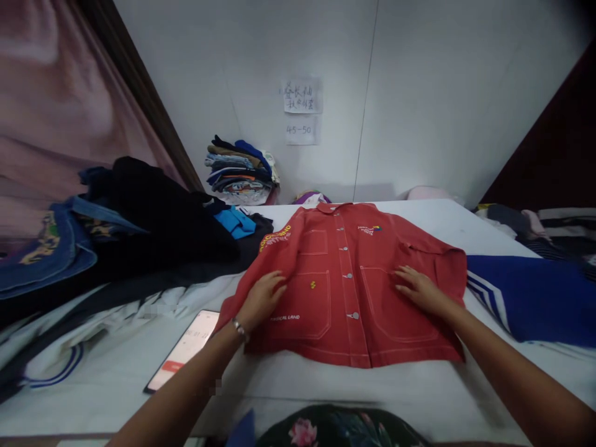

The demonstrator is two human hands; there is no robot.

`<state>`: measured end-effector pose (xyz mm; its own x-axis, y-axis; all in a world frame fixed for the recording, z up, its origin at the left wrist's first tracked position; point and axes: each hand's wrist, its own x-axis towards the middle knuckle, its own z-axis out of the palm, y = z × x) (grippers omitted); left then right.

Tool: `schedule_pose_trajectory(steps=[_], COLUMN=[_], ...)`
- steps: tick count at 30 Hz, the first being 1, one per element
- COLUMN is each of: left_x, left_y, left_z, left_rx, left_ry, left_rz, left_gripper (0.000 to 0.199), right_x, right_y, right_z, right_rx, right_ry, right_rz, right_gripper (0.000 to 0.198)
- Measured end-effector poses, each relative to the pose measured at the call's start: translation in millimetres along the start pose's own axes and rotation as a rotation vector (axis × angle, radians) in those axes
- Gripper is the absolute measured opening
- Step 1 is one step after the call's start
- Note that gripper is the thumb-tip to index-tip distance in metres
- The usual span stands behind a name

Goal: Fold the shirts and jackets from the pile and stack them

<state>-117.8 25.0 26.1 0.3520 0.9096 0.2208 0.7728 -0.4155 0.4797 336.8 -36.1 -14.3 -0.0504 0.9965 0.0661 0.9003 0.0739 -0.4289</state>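
Note:
A red button-up jacket (344,279) lies front side up on the white table, its collar at the far side. Metal buttons run down its middle, and white stitching outlines the pockets. On the jacket's left-hand sleeve rests my left hand (264,298), fingers stretched out and a bracelet at the wrist. My right hand (418,289) lies on the opposite side of the jacket, near the lower pocket, with its fingers apart. The sleeve on that side is folded inward across the body, its cuff hidden from me.
Dark clothes (172,217) and jeans (56,242) heap up at left. A lit phone (186,344) lies beside my left forearm. Blue striped fabric (540,298) sits at right. Folded clothes (242,167) are stacked at the back, near paper notes (302,102) on the wall.

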Motion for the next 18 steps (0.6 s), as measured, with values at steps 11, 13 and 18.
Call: schedule_pose_trajectory(steps=[11, 13, 18], left_x=[-101.5, -96.9, -76.6], left_y=[3.7, 3.2, 4.4], left_z=[6.4, 2.0, 3.5], left_rx=[0.227, 0.178, -0.080], left_ry=[0.136, 0.083, 0.058], left_rz=[-0.434, -0.505, -0.600], left_gripper=[0.056, 0.059, 0.057], right_x=[-114.6, -121.7, -120.3], right_y=[11.9, -2.2, -35.2], right_z=[6.1, 2.1, -6.7], right_rx=[0.398, 0.606, 1.110], right_ry=[0.258, 0.243, 0.281], right_rz=[0.502, 0.550, 0.621], right_gripper=[0.068, 0.072, 0.071])
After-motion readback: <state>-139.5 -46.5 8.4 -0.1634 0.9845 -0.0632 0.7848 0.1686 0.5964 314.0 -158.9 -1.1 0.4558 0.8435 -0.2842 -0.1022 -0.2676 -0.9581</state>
